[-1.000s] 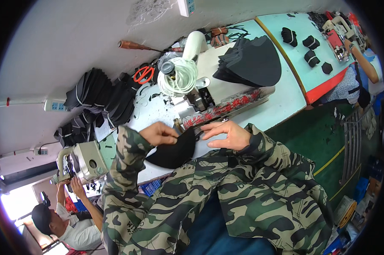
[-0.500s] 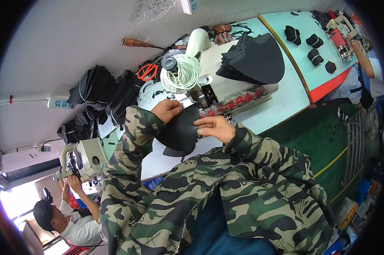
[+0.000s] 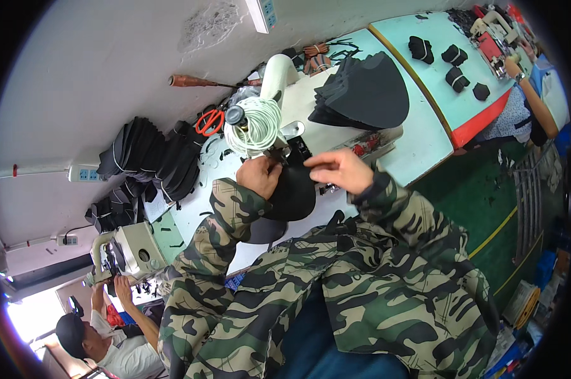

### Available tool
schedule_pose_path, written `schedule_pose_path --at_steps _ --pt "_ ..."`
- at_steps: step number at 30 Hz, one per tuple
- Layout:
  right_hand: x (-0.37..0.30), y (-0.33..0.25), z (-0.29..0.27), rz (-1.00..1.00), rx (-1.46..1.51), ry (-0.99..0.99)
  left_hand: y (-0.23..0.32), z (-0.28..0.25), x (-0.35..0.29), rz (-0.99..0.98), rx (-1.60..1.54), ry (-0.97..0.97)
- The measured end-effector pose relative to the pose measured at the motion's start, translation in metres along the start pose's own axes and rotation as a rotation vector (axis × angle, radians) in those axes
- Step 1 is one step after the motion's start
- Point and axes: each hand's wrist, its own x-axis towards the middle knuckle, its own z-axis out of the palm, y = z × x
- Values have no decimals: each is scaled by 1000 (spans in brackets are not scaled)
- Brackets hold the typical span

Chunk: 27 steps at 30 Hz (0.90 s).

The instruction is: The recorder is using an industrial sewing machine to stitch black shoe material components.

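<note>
One black panel (image 3: 296,194) apparently mid-work at the machine (image 3: 303,101), frame centre.
Your left grip (image 3: 258,177) pinches its edge; right grip (image 3: 348,172), fingers apart; upper-right stack (image 3: 368,95), finished or pending unclear.

Along the wall-side edge of the bench (image 3: 418,140) are orange-handled scissors (image 3: 210,120), a brown-handled tool (image 3: 189,81) and tied orange-and-grey strips (image 3: 317,62); tied black stacks (image 3: 134,148) crowd its far left corner. Past its right end, a neighbouring bench (image 3: 424,90) with a red front edge carries small black bundles (image 3: 457,79), and a co-worker's forearm (image 3: 533,100) reaches its far end. At left another co-worker (image 3: 130,357) works at a cream sewing machine (image 3: 134,247). A metal rack (image 3: 526,211) stands on the green floor (image 3: 456,189).
</note>
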Motion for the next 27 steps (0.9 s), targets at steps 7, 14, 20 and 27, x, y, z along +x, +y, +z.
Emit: schedule_pose_path --at_steps 7,14,20,27 --pt "12 -26 -24 -225 -703 114 1 26 1 -29 -92 126" --pt "49 -27 -15 -158 -813 -155 5 27 -6 -125 3 140" --pt "42 -25 -15 -240 -853 -248 2 29 -4 -129 -21 111" --pt "20 -42 -33 -265 -763 -142 0 17 -12 -15 -384 -56"
